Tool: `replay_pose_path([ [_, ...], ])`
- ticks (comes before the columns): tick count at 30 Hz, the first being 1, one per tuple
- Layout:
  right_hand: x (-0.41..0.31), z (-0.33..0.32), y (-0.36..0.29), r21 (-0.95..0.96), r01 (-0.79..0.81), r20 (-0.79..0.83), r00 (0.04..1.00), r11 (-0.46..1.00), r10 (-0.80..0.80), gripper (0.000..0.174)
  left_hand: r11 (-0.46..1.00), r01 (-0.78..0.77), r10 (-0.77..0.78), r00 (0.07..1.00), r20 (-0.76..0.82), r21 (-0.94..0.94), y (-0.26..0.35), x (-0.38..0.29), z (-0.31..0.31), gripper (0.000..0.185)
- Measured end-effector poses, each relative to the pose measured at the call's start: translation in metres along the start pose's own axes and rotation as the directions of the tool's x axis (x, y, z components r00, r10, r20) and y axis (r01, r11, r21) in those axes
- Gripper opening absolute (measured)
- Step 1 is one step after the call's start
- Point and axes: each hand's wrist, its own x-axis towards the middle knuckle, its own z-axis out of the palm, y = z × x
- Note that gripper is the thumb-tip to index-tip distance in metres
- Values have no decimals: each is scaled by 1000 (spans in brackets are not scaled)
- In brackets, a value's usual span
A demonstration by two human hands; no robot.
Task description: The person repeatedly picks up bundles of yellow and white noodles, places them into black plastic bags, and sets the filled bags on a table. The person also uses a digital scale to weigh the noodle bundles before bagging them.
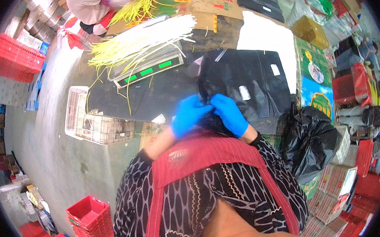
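Note:
Both my hands wear blue gloves and meet at the near edge of the work table, close to my apron. My left hand (189, 114) and my right hand (230, 115) pinch a black plastic bag (207, 81) between their fingers; the part right at the fingertips is blurred. Black bags with white labels lie spread to the right, beside and under it. Beyond my left hand, a digital scale (150, 70) with green displays carries a large bundle of long yellow-and-white stalks (145, 42), some drooping over its front.
A white plastic crate (104, 127) stands below the table's left side. At the right hang a crumpled black plastic bag (309, 143) and a printed green carton (315, 73). Another person (88, 10) is at the far left, near more yellow stalks (134, 10). Red crates (89, 221) are stacked on the floor.

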Motion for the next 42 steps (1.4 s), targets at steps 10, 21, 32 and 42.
replay_pose_path([
  [10, 30, -53, -20, 291, 113, -262, 964, 950, -34, 29, 817, -186, 458, 784, -418, 546, 15, -46, -69, 80],
  [21, 63, -32, -145, -853, 437, 44, 604, 285, -795, 23, 959, 268, -273, 961, -41, -88, 11, -3, -52, 25],
  [32, 95, -54, -9, -587, 732, 787, 416, 346, 456, 32, 216, 40, -359, 933, -41, -976, 11, -75, -133, 35],
  [42, 323, 80, -81, -770, 617, 608, 633, -161, -479, 96, 83, 41, -527, 850, -9, -996, -51, -10, -130, 23],
])
